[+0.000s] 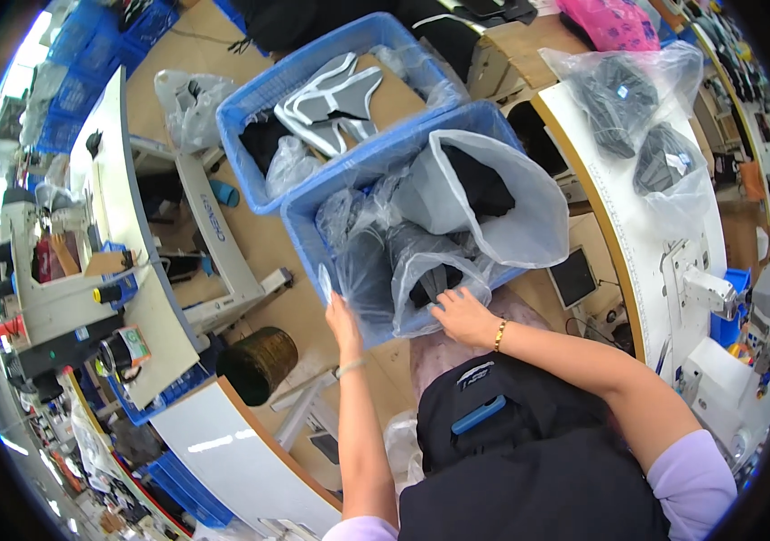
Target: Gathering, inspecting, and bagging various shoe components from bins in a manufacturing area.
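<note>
While both arms reach forward from below, we see the left hand (343, 326) at the near basket's (302, 236) left edge, fingers bent; we cannot tell whether they grip anything. Our right hand (468, 317) rests its curled fingers on the rim of a clear bag (412, 311) inside that blue basket, though how firmly it holds we cannot tell. Dark pieces show in the bag, and a bigger sack (536, 221) gapes beside it. Against the near basket sits a far basket (233, 155), with grey, white-edged panels (326, 104) inside.

To our right curves a white surface (618, 216) with a wooden edge, carrying bagged grey pieces (618, 104) and a sewing machine (708, 293). On our left stands a pale surface (113, 185), then a dark bin (259, 362) on the tan floor (263, 311). Blue crates (74, 90) are stacked beyond.
</note>
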{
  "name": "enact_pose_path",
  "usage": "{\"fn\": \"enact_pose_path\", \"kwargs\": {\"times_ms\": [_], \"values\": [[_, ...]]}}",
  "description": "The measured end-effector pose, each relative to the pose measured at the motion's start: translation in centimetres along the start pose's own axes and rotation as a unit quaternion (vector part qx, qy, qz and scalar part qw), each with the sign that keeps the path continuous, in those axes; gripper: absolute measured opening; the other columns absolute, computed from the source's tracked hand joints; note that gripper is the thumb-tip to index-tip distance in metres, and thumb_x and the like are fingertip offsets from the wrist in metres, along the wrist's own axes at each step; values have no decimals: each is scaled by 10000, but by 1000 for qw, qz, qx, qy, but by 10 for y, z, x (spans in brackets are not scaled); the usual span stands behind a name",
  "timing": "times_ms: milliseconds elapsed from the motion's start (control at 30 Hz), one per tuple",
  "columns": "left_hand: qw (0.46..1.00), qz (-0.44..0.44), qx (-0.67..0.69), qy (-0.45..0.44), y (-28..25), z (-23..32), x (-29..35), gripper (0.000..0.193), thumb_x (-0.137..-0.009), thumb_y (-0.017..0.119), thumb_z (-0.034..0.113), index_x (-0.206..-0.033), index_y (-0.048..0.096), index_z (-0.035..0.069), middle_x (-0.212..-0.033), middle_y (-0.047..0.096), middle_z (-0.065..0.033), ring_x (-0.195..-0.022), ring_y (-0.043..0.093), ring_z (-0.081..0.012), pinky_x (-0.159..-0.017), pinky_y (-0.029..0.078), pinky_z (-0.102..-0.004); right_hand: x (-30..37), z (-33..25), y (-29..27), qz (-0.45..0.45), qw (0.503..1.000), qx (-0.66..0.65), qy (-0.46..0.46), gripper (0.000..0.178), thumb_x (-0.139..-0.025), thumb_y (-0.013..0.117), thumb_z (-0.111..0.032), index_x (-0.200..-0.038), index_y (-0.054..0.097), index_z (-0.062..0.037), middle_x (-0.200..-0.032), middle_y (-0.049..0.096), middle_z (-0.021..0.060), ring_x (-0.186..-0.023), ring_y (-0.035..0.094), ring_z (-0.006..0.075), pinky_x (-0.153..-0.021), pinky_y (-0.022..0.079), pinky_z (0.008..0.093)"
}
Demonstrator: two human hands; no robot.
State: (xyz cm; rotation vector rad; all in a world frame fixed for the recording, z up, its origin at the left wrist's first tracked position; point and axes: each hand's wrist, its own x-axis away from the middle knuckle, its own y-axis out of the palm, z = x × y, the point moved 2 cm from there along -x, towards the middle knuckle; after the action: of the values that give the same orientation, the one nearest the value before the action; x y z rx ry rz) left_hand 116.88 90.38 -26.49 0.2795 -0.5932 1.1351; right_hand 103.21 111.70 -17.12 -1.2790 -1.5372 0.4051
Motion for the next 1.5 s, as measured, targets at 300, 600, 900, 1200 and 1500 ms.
{"fn": "enact_pose_path", "kwargs": {"times_ms": [300, 600, 900, 1200, 1500], "values": [[924, -72, -211, 311, -10, 247, 168, 195, -917, 475, 140, -801, 512, -13, -626, 442, 42, -547, 374, -49, -464, 285, -228, 74, -12, -79, 252, 924, -287, -22, 781, -717, 688, -396, -1291, 355, 16, -1297, 383, 205, -1192, 381, 353, -977, 317, 431], [498, -445, -415, 617, 50, 285, 336, 433, -765, 554, 323, -1017, 604, -25, -883, 629, -206, -755, 603, -375, -718, 468, -423, 126, -117, -175, 624, 720, -237, -191, 560, -796, 552, -265, -1232, 379, 40, -1296, 382, 183, -1283, 306, 306, -1080, 188, 444], [260, -752, -344, 499, 145, 250, 390, 482, -648, 556, 65, -1123, 515, 2, -1045, 563, -195, -984, 517, -395, -870, 397, -430, 226, -89, -88, 799, 555, -149, 175, 194, -737, 570, -188, -882, 555, -60, -920, 585, 129, -907, 552, 316, -814, 424, 416], [417, -768, -358, 327, 186, 190, 364, 199, -884, 518, 63, -1067, 542, -12, -914, 611, -166, -813, 604, -306, -727, 470, -336, 327, -97, 81, 786, 101, -400, 461, 193, -793, 450, -37, -918, 579, 32, -815, 636, 127, -764, 603, 256, -698, 458, 399], [320, -778, -496, 214, 192, 116, 345, 213, -931, 451, 133, -1000, 574, -27, -821, 638, -110, -784, 621, -170, -733, 474, -279, 467, -215, 287, 780, -302, -254, 486, 316, -900, 471, -149, -1207, 482, -74, -965, 532, -3, -761, 473, 88, -648, 396, 256]]}}
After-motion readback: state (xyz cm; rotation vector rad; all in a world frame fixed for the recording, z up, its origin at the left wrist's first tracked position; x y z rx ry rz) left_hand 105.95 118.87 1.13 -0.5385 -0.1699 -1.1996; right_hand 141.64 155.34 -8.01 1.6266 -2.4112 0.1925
